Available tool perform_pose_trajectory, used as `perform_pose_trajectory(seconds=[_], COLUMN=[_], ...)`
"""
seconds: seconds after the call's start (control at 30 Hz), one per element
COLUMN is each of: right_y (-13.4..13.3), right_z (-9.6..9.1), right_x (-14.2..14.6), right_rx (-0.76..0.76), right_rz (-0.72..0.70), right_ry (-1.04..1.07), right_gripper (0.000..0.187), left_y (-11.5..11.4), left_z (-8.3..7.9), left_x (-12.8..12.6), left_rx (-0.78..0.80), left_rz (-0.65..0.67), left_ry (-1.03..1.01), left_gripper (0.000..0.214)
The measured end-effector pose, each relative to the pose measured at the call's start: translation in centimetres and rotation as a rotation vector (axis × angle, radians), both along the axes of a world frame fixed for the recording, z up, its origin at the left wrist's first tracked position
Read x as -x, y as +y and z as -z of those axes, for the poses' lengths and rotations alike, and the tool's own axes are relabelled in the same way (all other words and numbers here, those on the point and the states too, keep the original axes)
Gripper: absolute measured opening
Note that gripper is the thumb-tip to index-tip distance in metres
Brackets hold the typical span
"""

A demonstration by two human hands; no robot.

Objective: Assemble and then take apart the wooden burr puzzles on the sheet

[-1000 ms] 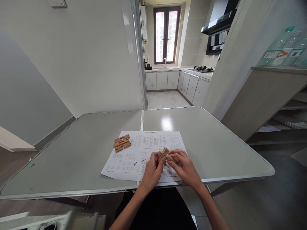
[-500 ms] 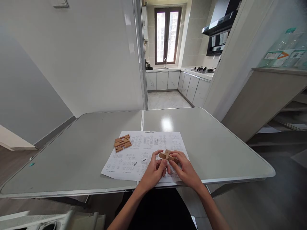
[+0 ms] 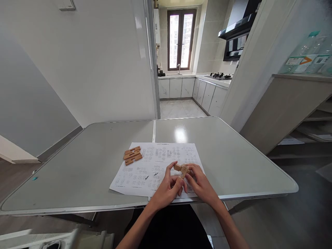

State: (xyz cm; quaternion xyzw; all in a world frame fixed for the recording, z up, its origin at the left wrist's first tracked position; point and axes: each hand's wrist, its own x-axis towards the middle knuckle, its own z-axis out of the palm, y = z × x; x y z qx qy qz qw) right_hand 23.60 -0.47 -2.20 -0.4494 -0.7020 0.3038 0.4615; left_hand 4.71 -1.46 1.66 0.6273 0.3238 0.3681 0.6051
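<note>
A small cluster of joined wooden puzzle pieces (image 3: 181, 168) is held just above a printed instruction sheet (image 3: 145, 169), near the table's front edge. My left hand (image 3: 167, 188) pinches it from the left, thumb and fingers closed round it. My right hand (image 3: 201, 183) grips it from the right, fingers curled. Three loose notched wooden pieces (image 3: 132, 155) lie side by side on the sheet's far left corner, well away from both hands.
The grey folding table (image 3: 233, 155) has a seam down its middle and a raised rim. A small teal speck (image 3: 34, 178) lies at its left edge. A shelf unit (image 3: 298, 110) stands to the right; a kitchen doorway opens behind.
Both hands have drawn slightly nearer to me and lower, and the wooden cluster has turned between the fingers. The three loose pieces have not moved.
</note>
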Motion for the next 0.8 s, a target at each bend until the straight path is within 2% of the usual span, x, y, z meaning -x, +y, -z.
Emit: perform_pose_trajectory(seconds=[0.07, 0.13, 0.43, 0.8], right_y=[0.0, 0.0, 0.1, 0.1], right_z=[0.0, -0.1, 0.0, -0.2], right_x=[0.0, 0.0, 0.0, 0.0], right_rx=[0.012, 0.015, 0.035, 0.030], right_rz=[0.009, 0.028, 0.056, 0.084], right_ry=[0.011, 0.009, 0.017, 0.044], right_gripper=[0.021, 0.021, 0.025, 0.028], left_y=[0.0, 0.0, 0.7, 0.8], left_z=[0.0, 0.1, 1.1, 1.3], left_x=[0.1, 0.0, -0.5, -0.5], left_rx=[0.001, 0.003, 0.013, 0.015], left_rz=[0.028, 0.004, -0.279, -0.314], left_ry=[-0.005, -0.003, -0.056, -0.051], left_gripper=[0.080, 0.080, 0.064, 0.055])
